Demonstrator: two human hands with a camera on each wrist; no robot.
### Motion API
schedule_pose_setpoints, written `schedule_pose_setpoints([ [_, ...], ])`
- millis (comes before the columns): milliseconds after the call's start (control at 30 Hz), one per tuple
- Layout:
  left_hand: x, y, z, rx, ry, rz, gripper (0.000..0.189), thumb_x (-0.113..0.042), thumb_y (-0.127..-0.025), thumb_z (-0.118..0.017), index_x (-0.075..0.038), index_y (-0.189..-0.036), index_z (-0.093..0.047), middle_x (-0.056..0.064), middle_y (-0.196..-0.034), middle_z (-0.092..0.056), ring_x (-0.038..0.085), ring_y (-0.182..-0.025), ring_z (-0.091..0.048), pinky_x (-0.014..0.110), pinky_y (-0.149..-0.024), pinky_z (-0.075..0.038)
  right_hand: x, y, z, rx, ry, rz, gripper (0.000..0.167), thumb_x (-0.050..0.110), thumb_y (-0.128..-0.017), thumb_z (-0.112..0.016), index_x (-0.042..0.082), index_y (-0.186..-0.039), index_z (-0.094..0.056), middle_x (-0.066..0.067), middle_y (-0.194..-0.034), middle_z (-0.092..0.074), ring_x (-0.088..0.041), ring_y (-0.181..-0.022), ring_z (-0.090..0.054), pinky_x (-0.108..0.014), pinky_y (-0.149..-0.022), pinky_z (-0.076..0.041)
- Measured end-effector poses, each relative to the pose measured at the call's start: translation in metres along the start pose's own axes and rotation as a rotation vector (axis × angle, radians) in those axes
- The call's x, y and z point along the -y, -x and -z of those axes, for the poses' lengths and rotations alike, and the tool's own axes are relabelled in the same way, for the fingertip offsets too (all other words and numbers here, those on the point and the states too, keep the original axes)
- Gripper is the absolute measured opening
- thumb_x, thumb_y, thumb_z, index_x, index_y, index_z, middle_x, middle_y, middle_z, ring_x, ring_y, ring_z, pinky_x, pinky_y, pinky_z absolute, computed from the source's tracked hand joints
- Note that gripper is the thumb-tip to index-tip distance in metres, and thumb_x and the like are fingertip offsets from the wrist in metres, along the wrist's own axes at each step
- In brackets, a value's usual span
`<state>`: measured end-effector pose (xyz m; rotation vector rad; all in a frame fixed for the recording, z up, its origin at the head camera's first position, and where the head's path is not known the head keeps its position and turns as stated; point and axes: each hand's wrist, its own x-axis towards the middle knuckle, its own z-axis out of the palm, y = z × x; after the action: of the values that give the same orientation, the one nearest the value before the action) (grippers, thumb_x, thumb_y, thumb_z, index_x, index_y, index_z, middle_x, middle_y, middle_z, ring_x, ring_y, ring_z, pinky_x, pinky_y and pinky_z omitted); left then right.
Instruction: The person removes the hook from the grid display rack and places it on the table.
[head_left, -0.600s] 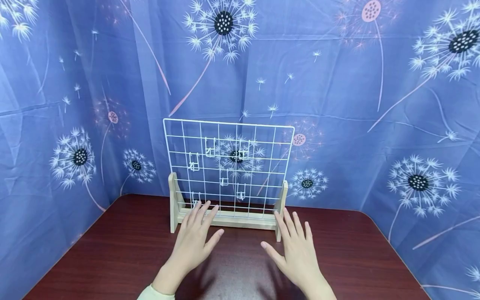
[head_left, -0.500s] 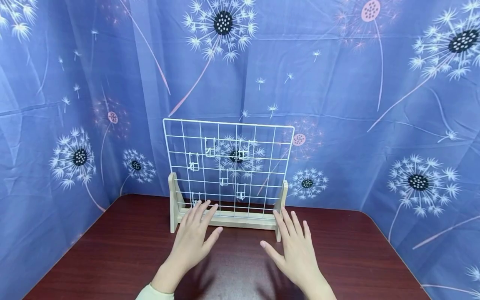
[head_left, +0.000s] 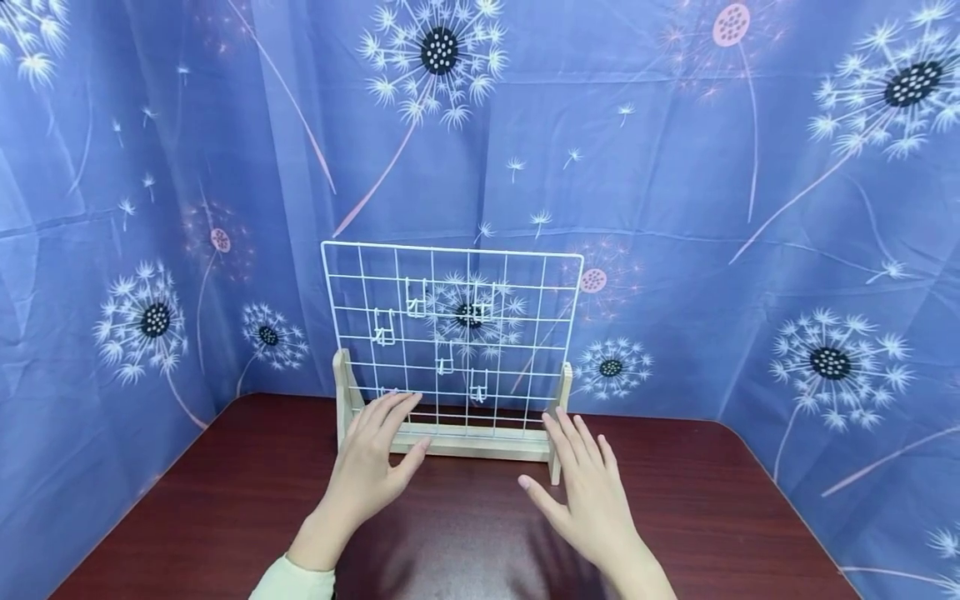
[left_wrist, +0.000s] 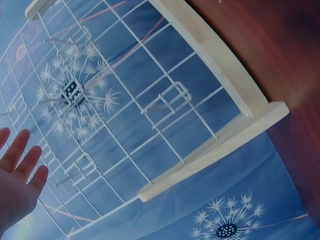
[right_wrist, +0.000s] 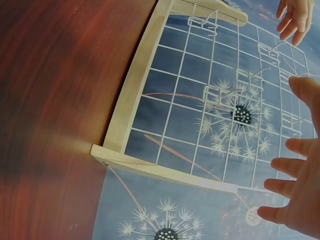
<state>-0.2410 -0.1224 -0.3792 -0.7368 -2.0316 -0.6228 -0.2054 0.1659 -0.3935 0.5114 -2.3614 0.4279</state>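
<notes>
A white wire grid panel [head_left: 450, 248] stands upright in a pale wooden stand [head_left: 472, 448] on the table. Several small white wire hooks [head_left: 383, 337] hang on it, one of them [left_wrist: 167, 105] low at the left, mostly behind my left fingers in the head view. My left hand [head_left: 367, 458] is held in front of the panel's lower left, fingers spread and holding nothing. In front of the stand's right foot, my right hand [head_left: 588, 508] has its fingers extended and thumb apart, likewise holding nothing. The right wrist view also catches my left hand [right_wrist: 295, 20] at its top right.
The stand rests on a dark red-brown wooden table [head_left: 202, 500] with rounded back corners. Blue fabric [head_left: 675, 167] printed with dandelions hangs behind the table and along both sides.
My left hand has shifted a little to the left and forward, covering more of the lower left hook. The right hand stays almost in place. The head view has turned slightly.
</notes>
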Motion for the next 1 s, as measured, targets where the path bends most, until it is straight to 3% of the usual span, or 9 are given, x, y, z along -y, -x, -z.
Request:
schedule_pose_setpoints([
  [233, 0.011, -0.01, 0.01, -0.057, 0.085, 0.022, 0.048, -0.017, -0.084, -0.068, -0.004, -0.129, -0.058, 0.012, -0.121, -0.062, 0.03, -0.114, -0.055, 0.05, -0.096, -0.043, 0.002, -0.002, 0.002, -0.003, -0.046, 0.008, 0.081, 0.048, -0.084, -0.068, 0.017, -0.151, -0.033, -0.004, -0.154, -0.033, -0.029, -0.14, -0.033, -0.058, -0.109, -0.024],
  [467, 0.029, -0.019, 0.023, -0.093, 0.204, 0.082, 0.042, -0.005, -0.086, -0.066, -0.006, -0.128, -0.06, 0.007, -0.113, -0.065, 0.022, -0.11, -0.057, 0.022, -0.097, -0.04, 0.005, -0.008, 0.005, -0.009, -0.111, 0.021, 0.079, 0.044, -0.085, -0.069, 0.019, -0.151, -0.033, -0.002, -0.154, -0.033, -0.025, -0.14, -0.032, -0.057, -0.109, -0.026],
  [567, 0.036, -0.024, 0.028, -0.125, 0.27, 0.102, 0.04, 0.001, -0.086, -0.064, -0.004, -0.125, -0.06, 0.009, -0.11, -0.067, 0.016, -0.111, -0.057, 0.016, -0.099, -0.037, 0.006, -0.012, 0.005, -0.012, -0.13, 0.025, 0.079, 0.042, -0.086, -0.069, 0.02, -0.151, -0.032, -0.001, -0.154, -0.033, -0.024, -0.14, -0.032, -0.056, -0.109, -0.025],
  [800, 0.042, -0.037, 0.04, -0.193, 0.401, 0.148, 0.036, 0.015, -0.086, -0.057, 0.007, -0.121, -0.059, 0.021, -0.109, -0.065, 0.004, -0.114, -0.053, 0.015, -0.098, -0.037, 0.006, -0.021, 0.002, -0.072, -0.175, 0.068, 0.074, 0.035, -0.087, -0.068, 0.018, -0.15, -0.033, -0.002, -0.151, -0.038, -0.026, -0.136, -0.038, -0.056, -0.104, -0.033],
  [1000, 0.055, -0.041, 0.04, -0.26, 0.485, 0.218, 0.034, 0.014, -0.09, -0.052, 0.009, -0.124, -0.056, 0.026, -0.111, -0.063, 0.003, -0.112, -0.054, 0.017, -0.097, -0.04, 0.007, -0.026, -0.001, -0.101, -0.209, 0.082, 0.071, 0.03, -0.089, -0.067, 0.016, -0.15, -0.033, -0.005, -0.148, -0.042, -0.027, -0.134, -0.041, -0.054, -0.102, -0.035],
])
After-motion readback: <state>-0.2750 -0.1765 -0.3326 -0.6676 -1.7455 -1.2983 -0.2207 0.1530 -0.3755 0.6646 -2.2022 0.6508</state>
